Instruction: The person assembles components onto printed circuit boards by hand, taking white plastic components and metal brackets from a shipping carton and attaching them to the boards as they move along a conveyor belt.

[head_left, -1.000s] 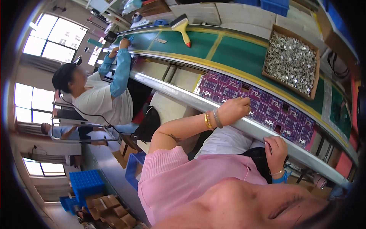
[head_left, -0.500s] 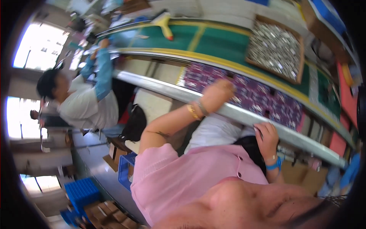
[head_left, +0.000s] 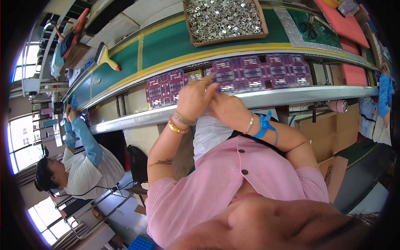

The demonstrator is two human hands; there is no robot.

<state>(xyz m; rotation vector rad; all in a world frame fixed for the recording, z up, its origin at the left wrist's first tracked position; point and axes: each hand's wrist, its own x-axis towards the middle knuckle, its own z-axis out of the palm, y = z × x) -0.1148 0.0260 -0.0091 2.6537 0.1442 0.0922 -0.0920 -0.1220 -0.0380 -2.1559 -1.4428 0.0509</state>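
Both my hands meet over the metal rail, at the gap between two purple circuit boards. My left hand (head_left: 192,99), with bracelets at the wrist, has its fingers closed and bent at the edge of the right-hand circuit board (head_left: 250,75). My right hand (head_left: 230,111), wearing a blue wrist strap (head_left: 265,125), reaches in beside it, fingertips against the left hand's fingers. What either hand pinches is hidden behind the fingers. To the left lies a second circuit board (head_left: 166,88). Small silvery parts sit on both boards.
Beyond the boards runs a green conveyor belt (head_left: 164,50). On it stand a cardboard box (head_left: 227,41) of small metal parts and a yellow-handled brush (head_left: 108,60). Scissors (head_left: 309,28) lie at the far right. A co-worker (head_left: 79,166) sits to the left. A silver rail (head_left: 283,98) borders the near side.
My right hand has left the rail and joined my left hand over the boards. A gap now shows between the two boards. The view has swung, shifting the box leftward in the picture.
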